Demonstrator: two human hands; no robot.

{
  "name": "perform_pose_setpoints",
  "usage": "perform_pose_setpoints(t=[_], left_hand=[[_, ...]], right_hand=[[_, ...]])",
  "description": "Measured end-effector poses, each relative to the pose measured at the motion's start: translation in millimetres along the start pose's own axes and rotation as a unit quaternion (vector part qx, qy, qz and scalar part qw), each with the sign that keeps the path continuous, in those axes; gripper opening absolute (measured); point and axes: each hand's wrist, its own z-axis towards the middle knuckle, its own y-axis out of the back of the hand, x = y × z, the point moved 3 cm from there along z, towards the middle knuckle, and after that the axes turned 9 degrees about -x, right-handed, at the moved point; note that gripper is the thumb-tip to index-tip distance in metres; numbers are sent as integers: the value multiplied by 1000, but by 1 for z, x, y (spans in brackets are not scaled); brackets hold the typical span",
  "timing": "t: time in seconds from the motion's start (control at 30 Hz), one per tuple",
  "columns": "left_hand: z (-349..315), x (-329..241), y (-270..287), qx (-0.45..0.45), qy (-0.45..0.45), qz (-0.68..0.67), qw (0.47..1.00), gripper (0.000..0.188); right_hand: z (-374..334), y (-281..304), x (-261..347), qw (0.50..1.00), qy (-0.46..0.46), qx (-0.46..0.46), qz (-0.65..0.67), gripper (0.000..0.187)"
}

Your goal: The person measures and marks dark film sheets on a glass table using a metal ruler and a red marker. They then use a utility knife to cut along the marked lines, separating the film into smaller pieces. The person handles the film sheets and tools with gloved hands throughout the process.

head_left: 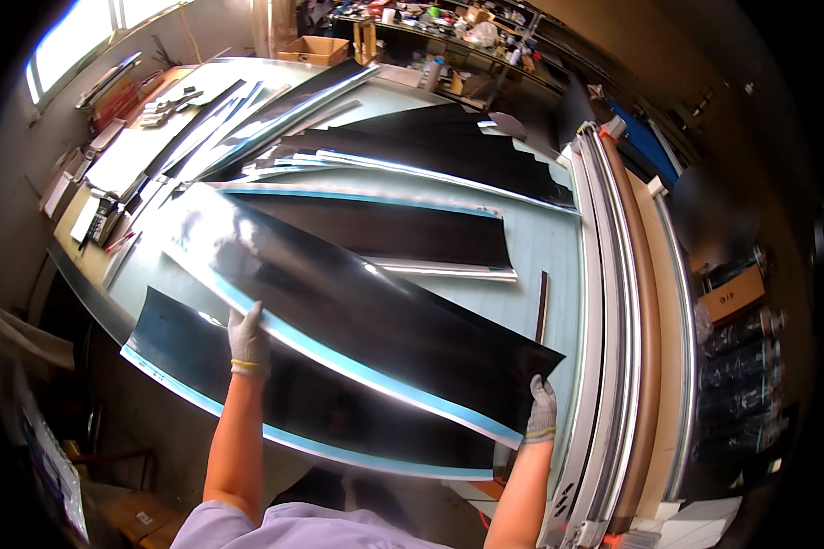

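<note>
A long glossy black sheet [366,311] with a light blue strip along its near edge slants across the glass-topped table. My gloved left hand [248,339] grips that near edge towards its left part. At the right end, my gloved right hand [541,407] pinches the sheet near its corner. Underneath and closer to me lies a second black sheet [339,403], also edged in light blue and partly covered. Beyond the held sheet rests another dark sheet [412,229] with a blue far edge and a silvery near edge.
Several fanned black sheets [439,146] lie at the table's far side. Silvery strips [220,128] crowd the far left, near a calculator [101,224]. Long rails and a brown roller [645,348] border the right edge. A cardboard box [313,49] stands behind the table.
</note>
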Motion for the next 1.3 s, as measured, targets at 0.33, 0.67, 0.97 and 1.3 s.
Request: perform_pose_setpoints(t=[0.33, 0.67, 0.97, 1.3], left_hand=[[63, 34, -140, 263, -334, 682, 595, 106], [128, 93, -143, 263, -424, 750, 434, 47], [57, 49, -62, 306, -458, 688, 473, 44], [29, 22, -67, 341, -354, 627, 604, 64]], right_hand=[[7, -87, 54, 970, -70, -161, 168, 31], [14, -105, 62, 980, -80, -141, 112, 35], [33, -137, 38, 990, -87, -16, 111, 47], [116, -143, 22, 980, 57, -109, -156, 43]])
